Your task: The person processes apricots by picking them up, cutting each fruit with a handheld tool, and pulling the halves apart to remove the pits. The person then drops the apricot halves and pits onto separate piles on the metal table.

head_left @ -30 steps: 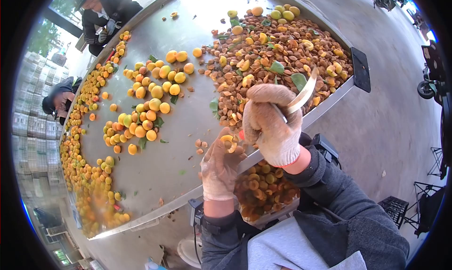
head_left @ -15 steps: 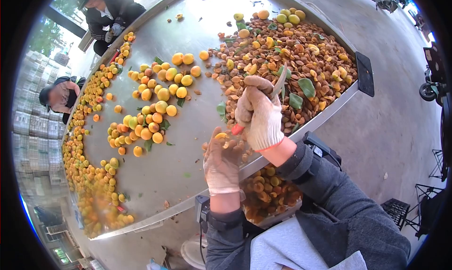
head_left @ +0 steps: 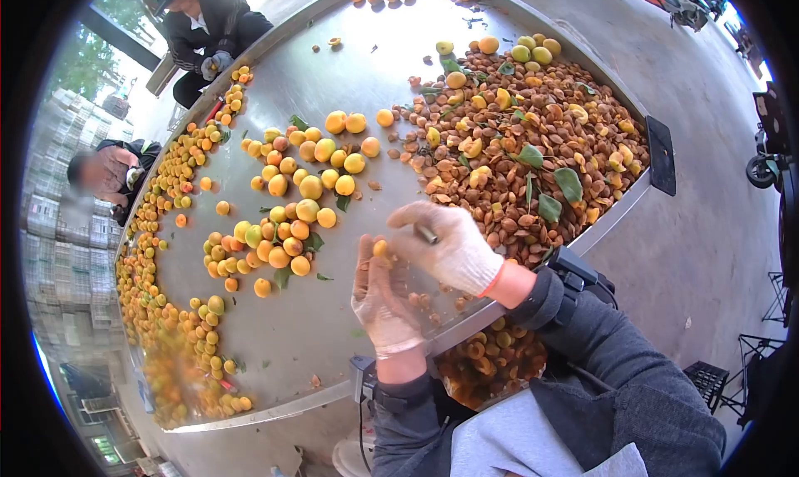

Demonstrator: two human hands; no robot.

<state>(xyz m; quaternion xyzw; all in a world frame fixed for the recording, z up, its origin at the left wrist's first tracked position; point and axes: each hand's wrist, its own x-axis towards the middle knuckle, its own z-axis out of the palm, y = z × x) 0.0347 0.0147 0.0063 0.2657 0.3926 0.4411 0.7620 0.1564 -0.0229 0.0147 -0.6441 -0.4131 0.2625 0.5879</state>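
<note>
While the left hand (head_left: pixel 384 306) points its fingers away from the body, a small yellow fruit (head_left: pixel 380 248) sits at its fingertips, thumb and fingers closed on it as far as the blur shows. Fruit is between the two hands, nearest the left one; the right hand (head_left: pixel 454 248) comes in from the right, its bent fingers right beside it. Right fingers are curled together round a tool, only a short metal-looking end (head_left: pixel 427 235) visible, just right of the fruit and slightly farther out. Tool's long axis: can't tell, rest is hidden. Fruit's long axis: can't tell either, mostly covered. Both hands are over the near edge of the metal table (head_left: pixel 308 335), with halved fruit (head_left: pixel 491 352) below that edge. Beyond the hands, brown pits (head_left: pixel 516 144) are heaped to the right, a few leaves (head_left: pixel 568 186) on top; loose whole fruit (head_left: pixel 308 186) lies left of the heap. More fruit lines the far left side, near two other people (head_left: pixel 212 27), one wearing greyish gloves.
</note>
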